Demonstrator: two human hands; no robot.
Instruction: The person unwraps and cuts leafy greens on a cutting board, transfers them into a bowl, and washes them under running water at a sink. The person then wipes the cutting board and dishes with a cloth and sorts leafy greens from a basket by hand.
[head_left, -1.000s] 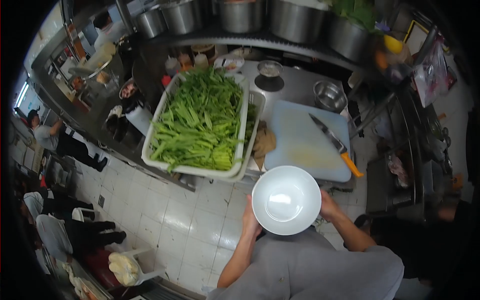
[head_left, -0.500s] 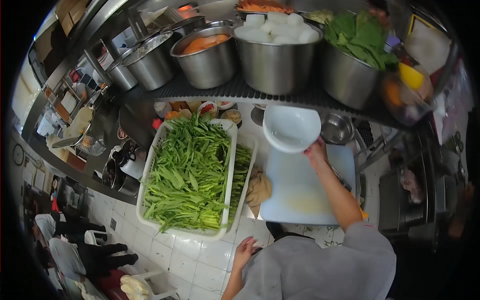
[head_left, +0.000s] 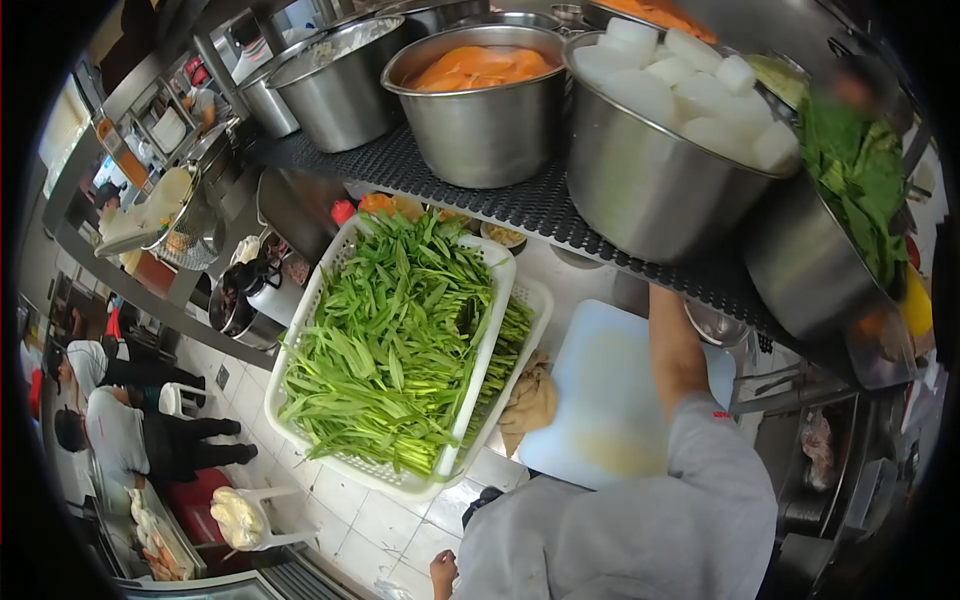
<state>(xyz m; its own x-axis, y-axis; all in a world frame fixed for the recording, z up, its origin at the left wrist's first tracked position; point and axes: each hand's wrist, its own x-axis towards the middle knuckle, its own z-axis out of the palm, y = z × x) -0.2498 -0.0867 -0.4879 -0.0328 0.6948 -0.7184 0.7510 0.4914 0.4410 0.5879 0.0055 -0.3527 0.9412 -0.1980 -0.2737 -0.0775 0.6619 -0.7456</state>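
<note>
My right forearm [head_left: 680, 345] reaches forward over the pale blue cutting board [head_left: 585, 370] and passes beneath the metal shelf. The right hand itself is hidden by the shelf and the pots, and so is anything it holds. My left hand [head_left: 443, 574] hangs low at my side above the tiled floor, fingers curled in, with nothing seen in it. Left of the board, a white basket [head_left: 280, 400] is heaped with long leafy greens [head_left: 390, 340]. A second basket [head_left: 540, 300] with more green stalks sits under it. A brown cloth [head_left: 530, 405] lies between basket and board.
On the black shelf mat [head_left: 500, 205] overhead stand steel pots, one with orange slices [head_left: 480, 68], another with white chunks [head_left: 690, 85], a tilted one with leaves [head_left: 850, 190]. Two people [head_left: 120, 420] work at lower left. A steel bowl [head_left: 715, 325] sits beyond the board.
The white bowl in my right hand has gone out of sight as the arm reached under the shelf. My left hand has dropped lower. The view has shifted and tilted.
</note>
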